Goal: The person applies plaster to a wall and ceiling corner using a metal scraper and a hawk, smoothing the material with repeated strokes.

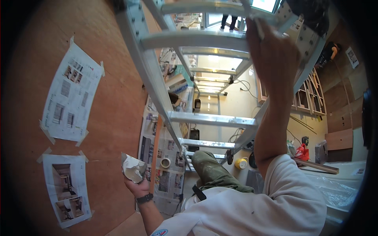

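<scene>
At eight o'clock, our left hand (136,188) is gripping a rough, grey-edged white paste-like mass (133,168), our right hand (275,51) is curling by the silver metal ladder (212,119) at two, hold unclear; we are judging loading done, spreading left, seeing none on the brown wooden wall (112,110) at nine.
</scene>
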Tool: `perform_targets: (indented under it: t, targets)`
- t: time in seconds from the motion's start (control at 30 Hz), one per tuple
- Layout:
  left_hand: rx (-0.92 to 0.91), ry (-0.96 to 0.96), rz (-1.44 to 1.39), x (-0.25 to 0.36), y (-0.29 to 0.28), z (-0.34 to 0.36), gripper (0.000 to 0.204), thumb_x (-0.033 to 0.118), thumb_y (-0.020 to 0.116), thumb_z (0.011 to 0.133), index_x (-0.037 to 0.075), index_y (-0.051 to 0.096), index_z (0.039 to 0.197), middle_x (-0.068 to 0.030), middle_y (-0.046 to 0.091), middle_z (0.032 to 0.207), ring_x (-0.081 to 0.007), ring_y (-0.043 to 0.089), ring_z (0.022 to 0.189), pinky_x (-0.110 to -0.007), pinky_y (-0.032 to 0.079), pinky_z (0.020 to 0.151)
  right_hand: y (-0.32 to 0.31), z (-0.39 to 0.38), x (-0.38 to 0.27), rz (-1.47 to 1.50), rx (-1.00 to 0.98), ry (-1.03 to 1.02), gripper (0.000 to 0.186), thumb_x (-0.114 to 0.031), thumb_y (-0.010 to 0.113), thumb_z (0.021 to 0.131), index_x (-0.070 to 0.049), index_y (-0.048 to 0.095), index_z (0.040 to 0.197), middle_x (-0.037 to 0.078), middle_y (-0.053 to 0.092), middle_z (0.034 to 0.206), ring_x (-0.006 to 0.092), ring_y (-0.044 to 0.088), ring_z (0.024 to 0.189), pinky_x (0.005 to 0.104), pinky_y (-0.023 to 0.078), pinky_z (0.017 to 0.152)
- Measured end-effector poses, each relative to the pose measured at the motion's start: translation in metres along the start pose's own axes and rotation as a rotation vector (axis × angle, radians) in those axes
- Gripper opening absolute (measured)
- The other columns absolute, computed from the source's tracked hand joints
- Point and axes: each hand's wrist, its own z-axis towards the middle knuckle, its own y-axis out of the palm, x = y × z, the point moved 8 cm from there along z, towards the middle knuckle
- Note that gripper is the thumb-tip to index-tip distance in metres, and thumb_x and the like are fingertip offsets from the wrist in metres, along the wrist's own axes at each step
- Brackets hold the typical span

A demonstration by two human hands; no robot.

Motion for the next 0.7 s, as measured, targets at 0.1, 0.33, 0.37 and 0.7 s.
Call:
perform_targets:
  t: [0.1,0.33,0.37,0.7]
  targets:
    - [-0.04,-0.004,0.025,0.011,0.041,-0.01,0.043,0.04,0.05,0.101,0.014,0.063,0.133,-0.0043,0.066,0.133,-0.0263,0.063,0.124,-0.046,0.051,0.102,-0.001,0.006,0.001,0.066,-0.178,0.024,0.032,-0.032,0.068,0.096,-0.019,0.069,0.126,0.009,0.059,0.063,0.0296,0.061,0.055,0.0449,0.048,0.058]
    - [-0.159,0.089,0.037,0.077,0.149,-0.073,0.042,0.038,0.048,0.104,0.011,0.061,0.133,-0.0058,0.067,0.131,-0.0271,0.064,0.121,-0.048,0.051,0.103,0.011,0.009,0.003,0.262,-0.405,0.045,0.064,-0.007,0.07,0.078,-0.004,0.058,0.141,0.007,0.063,0.074,0.0259,0.06,0.064,0.0407,0.044,0.067]
    - [-0.193,0.125,0.062,0.09,0.161,-0.079,0.043,0.039,0.047,0.105,0.01,0.06,0.134,-0.0065,0.066,0.131,-0.0269,0.062,0.123,-0.048,0.049,0.105,0.011,0.011,0.004,0.296,-0.414,0.044,0.065,-0.004,0.068,0.076,-0.002,0.058,0.141,0.007,0.063,0.073,0.0249,0.06,0.064,0.0405,0.042,0.065]
    - [-0.174,0.14,0.001,0.154,0.238,-0.146,0.038,0.038,0.047,0.104,0.013,0.065,0.126,-0.0042,0.071,0.122,-0.027,0.068,0.112,-0.047,0.056,0.096,0.008,0.021,0.011,0.432,-0.524,0.073,0.073,0.001,0.061,0.068,0.004,0.057,0.141,0.01,0.059,0.069,0.0292,0.06,0.065,0.0421,0.042,0.064]
